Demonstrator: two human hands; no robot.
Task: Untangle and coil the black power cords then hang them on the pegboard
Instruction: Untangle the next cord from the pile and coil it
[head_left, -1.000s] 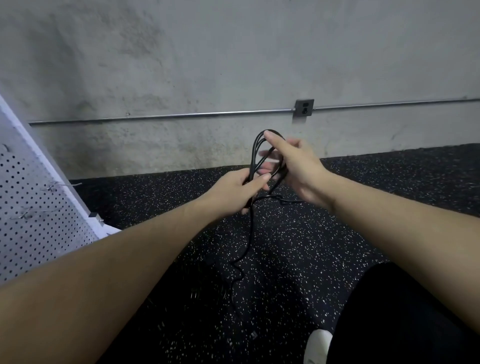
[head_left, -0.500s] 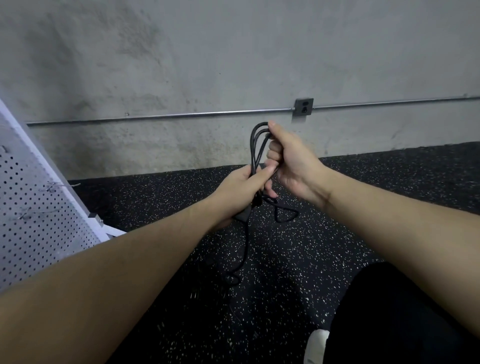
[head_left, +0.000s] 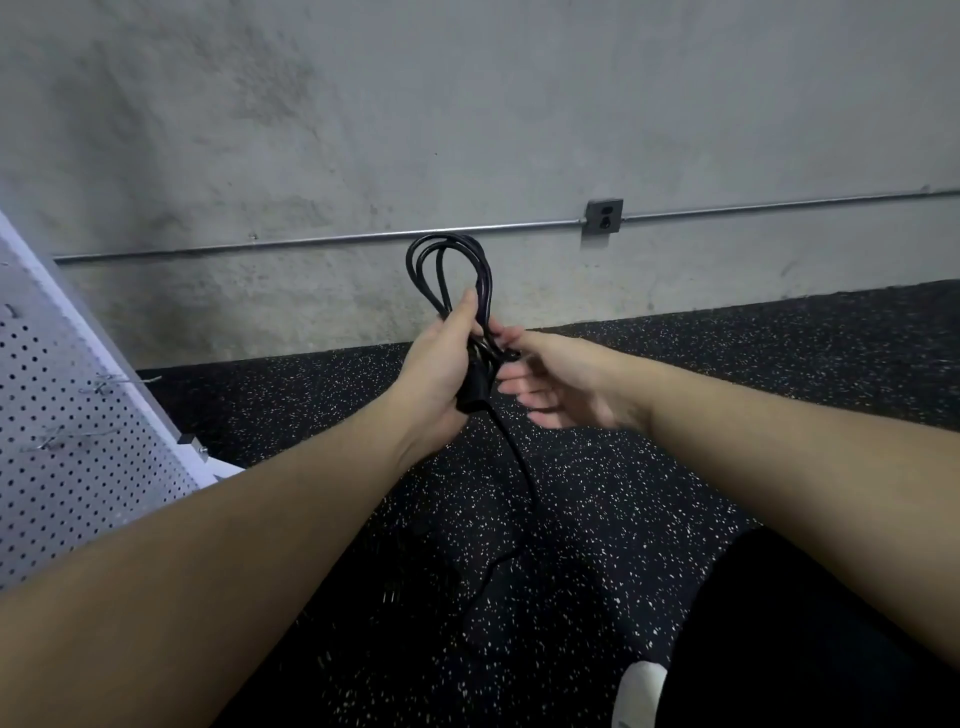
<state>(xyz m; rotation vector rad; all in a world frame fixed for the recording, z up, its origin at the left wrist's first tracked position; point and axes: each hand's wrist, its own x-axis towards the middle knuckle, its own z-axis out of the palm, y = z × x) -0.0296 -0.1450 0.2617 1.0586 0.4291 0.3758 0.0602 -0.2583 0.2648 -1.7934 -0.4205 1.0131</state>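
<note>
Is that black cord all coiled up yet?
Partly: the left hand grips several loops of the black cord, but a loose tail trails to the floor.

The left hand (head_left: 441, 374) covers the middle of the coiled black power cord (head_left: 449, 270), so how its loops cross there stays unseen. The cord's hanging tail blurs into the dark floor (head_left: 675, 415). The left edge cuts off the pegboard (head_left: 78, 441); its hooks (head_left: 111, 384) are too small to make out.

pegboard (head_left: 78, 415) left (hooks (head_left: 111, 384) protruding), wall (head_left: 467, 130) ahead
</note>
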